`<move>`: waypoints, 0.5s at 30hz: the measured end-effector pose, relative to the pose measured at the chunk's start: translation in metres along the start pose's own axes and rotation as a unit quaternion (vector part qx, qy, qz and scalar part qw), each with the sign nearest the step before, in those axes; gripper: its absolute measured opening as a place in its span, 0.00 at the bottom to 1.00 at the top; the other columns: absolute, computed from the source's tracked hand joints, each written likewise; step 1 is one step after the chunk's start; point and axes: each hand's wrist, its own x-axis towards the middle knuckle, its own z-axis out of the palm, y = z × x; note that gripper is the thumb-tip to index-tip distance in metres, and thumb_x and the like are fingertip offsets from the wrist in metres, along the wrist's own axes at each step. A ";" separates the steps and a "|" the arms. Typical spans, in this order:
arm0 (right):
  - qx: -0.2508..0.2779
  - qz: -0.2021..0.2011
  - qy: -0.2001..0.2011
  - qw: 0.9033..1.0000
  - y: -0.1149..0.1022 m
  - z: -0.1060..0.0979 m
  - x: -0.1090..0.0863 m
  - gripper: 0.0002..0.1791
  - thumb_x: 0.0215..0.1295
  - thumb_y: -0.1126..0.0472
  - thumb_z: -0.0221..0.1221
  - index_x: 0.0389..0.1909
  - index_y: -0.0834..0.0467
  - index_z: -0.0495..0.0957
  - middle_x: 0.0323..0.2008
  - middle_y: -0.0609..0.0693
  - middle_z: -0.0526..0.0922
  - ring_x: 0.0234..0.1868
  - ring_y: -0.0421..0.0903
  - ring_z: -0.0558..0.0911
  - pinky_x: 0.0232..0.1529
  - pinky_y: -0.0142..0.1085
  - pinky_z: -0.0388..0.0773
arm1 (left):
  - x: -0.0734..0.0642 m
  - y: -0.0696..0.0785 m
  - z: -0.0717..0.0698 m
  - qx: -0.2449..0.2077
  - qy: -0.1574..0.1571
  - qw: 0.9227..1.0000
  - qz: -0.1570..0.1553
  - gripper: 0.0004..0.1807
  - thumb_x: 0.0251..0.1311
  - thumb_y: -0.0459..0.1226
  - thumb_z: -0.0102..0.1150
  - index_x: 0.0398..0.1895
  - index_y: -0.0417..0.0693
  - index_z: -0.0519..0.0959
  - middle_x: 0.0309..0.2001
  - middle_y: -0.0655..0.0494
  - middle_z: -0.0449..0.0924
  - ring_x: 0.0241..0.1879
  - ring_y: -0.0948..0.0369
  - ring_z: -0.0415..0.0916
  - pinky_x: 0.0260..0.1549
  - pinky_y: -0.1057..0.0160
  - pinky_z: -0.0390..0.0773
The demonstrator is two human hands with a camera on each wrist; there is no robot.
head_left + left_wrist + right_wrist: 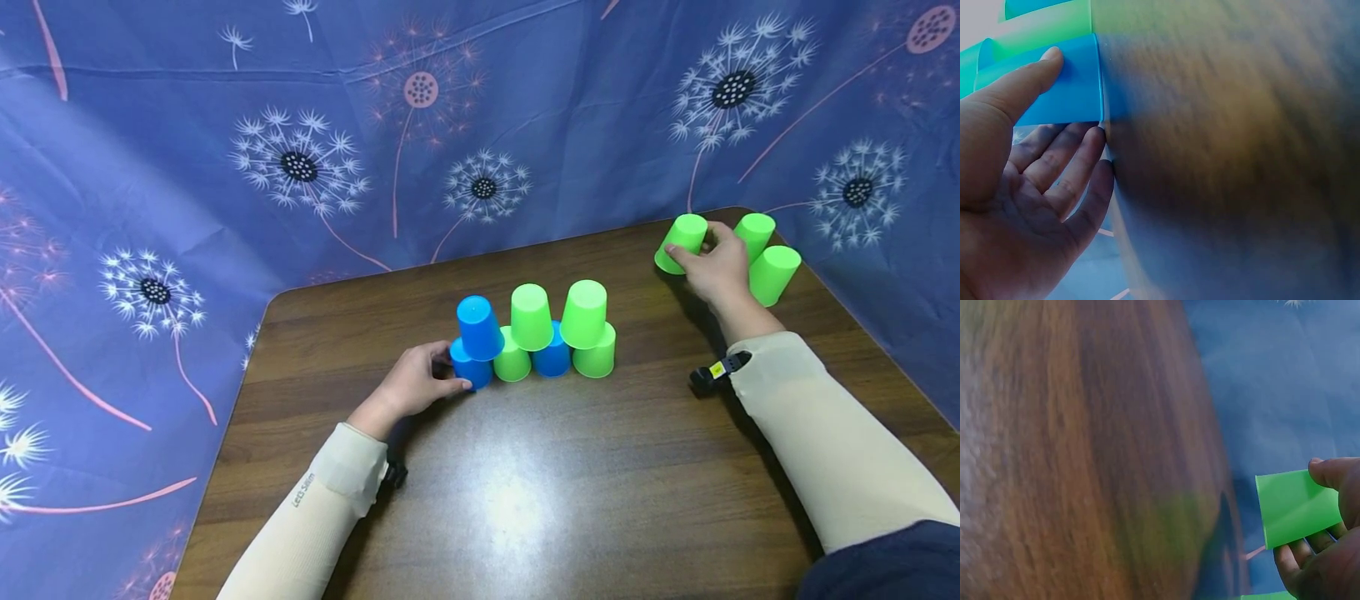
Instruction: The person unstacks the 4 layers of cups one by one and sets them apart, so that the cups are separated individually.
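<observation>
My left hand [411, 383] holds the lower blue cup [474, 374] at the left end of a cup stack, thumb on its near side and fingers round the far side. Another upside-down blue cup [478, 327] sits over it. In the left wrist view, the thumb lies on the blue cup [1066, 87] near its rim, and the little finger is by the table. At the back right, my right hand [718, 268] grips a green cup [686, 237], rim down. The right wrist view has this green cup [1294, 509] between thumb and fingers, above the table.
Two green cups [531, 317] [585, 312] stand on the stack's upper level, over a green cup [512, 362], a blue cup [552, 360] and a green cup [596, 357]. Right of my right hand are two more green cups [756, 229] [776, 273]. Patterned blue cloth [570, 150] hangs behind the wooden table [360, 308].
</observation>
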 end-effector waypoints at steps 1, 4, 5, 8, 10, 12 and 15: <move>-0.004 0.000 0.001 1.000 0.002 0.001 0.001 0.40 0.60 0.43 0.63 0.67 0.59 0.64 0.59 0.59 0.71 0.57 0.52 0.73 0.54 0.42 0.71 | 0.000 0.000 0.000 0.001 0.000 1.000 0.000 0.29 0.49 0.50 0.73 0.54 0.53 0.77 0.43 0.61 0.80 0.45 0.60 0.78 0.49 0.53 0.77; -0.020 0.001 0.000 1.000 0.007 0.003 0.002 0.40 0.61 0.42 0.62 0.67 0.61 0.64 0.59 0.61 0.71 0.57 0.54 0.72 0.54 0.45 0.70 | -0.002 0.000 0.000 -0.001 -0.001 1.000 -0.004 0.30 0.49 0.50 0.73 0.55 0.53 0.77 0.44 0.61 0.80 0.45 0.60 0.78 0.49 0.52 0.77; -0.022 0.002 -0.002 1.000 0.008 0.003 0.002 0.40 0.61 0.42 0.61 0.67 0.61 0.63 0.59 0.61 0.71 0.57 0.55 0.72 0.54 0.47 0.69 | -0.003 0.000 0.000 -0.002 -0.002 1.000 -0.004 0.31 0.49 0.50 0.73 0.56 0.52 0.77 0.44 0.61 0.81 0.45 0.60 0.78 0.49 0.52 0.77; -0.023 0.010 -0.006 1.000 0.012 0.003 0.004 0.41 0.63 0.42 0.60 0.69 0.62 0.61 0.60 0.62 0.70 0.57 0.57 0.70 0.55 0.50 0.68 | -0.004 0.001 0.000 -0.003 -0.002 1.000 -0.001 0.31 0.49 0.50 0.73 0.56 0.51 0.77 0.44 0.60 0.81 0.46 0.60 0.79 0.48 0.53 0.77; -0.020 0.014 -0.004 1.000 0.013 0.002 0.005 0.41 0.63 0.42 0.59 0.69 0.62 0.60 0.60 0.63 0.69 0.57 0.57 0.70 0.55 0.51 0.67 | -0.004 0.002 0.000 -0.005 0.000 1.000 0.004 0.31 0.49 0.50 0.73 0.56 0.51 0.77 0.44 0.60 0.81 0.46 0.59 0.79 0.48 0.53 0.77; -0.019 0.018 -0.005 1.000 0.014 0.001 0.006 0.42 0.63 0.41 0.59 0.70 0.62 0.59 0.61 0.63 0.69 0.58 0.58 0.70 0.56 0.51 0.67 | -0.003 0.002 0.001 -0.005 0.003 1.000 0.007 0.31 0.49 0.50 0.73 0.57 0.51 0.76 0.44 0.60 0.81 0.45 0.59 0.79 0.48 0.53 0.77; -0.020 0.019 -0.006 1.000 0.014 0.000 0.007 0.42 0.63 0.41 0.59 0.70 0.62 0.59 0.62 0.63 0.68 0.59 0.58 0.69 0.56 0.51 0.67 | -0.002 0.002 0.002 -0.004 0.007 1.000 0.007 0.31 0.49 0.49 0.74 0.56 0.51 0.77 0.43 0.61 0.81 0.45 0.60 0.79 0.47 0.54 0.77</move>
